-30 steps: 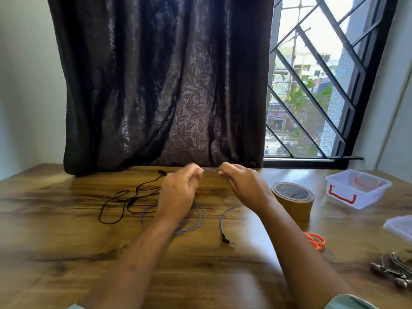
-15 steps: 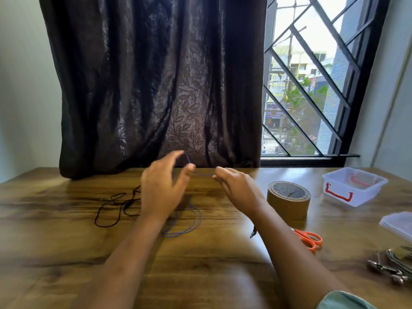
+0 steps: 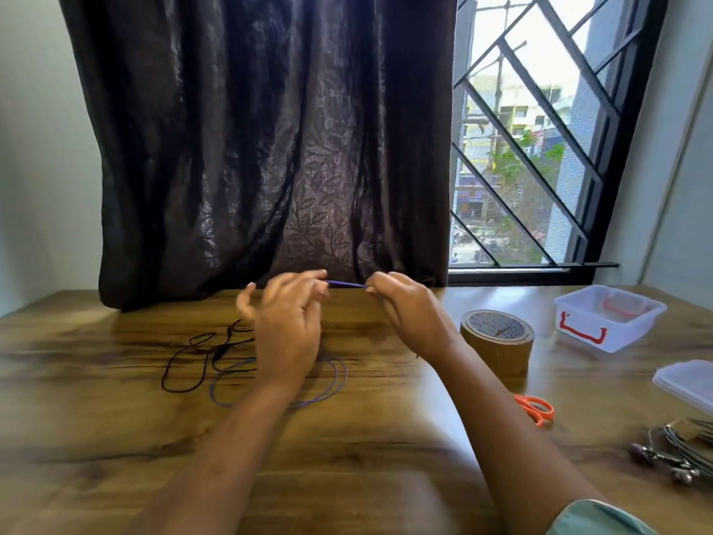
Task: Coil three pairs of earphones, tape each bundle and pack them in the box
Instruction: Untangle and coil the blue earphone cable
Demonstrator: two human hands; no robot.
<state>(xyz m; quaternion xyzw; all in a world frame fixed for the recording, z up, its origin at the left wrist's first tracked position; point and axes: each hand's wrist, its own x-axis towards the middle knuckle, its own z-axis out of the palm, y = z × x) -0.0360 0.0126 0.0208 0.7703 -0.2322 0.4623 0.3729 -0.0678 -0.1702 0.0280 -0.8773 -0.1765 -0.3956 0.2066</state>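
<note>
**Purple cord taut between both hands**

Left hand point(image 3: 287, 330) and right hand point(image 3: 409, 310) each have a fingertip grip clamped on the purple earphones point(image 3: 346, 284), a short stretch drawn tight above the far table point(image 3: 115, 438). The rest lies looped under the left wrist. It looks light, thin and limp, apt to spring loose: best pinched where loops cross. Print on the tape roll point(image 3: 497, 334) is too blurred to read.

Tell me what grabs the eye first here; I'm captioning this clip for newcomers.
At centre, the left hand and right hand hold a purple earphone cable taut between them. A dark curtain hangs behind; a brown tape roll and a white box sit to the right.
</note>
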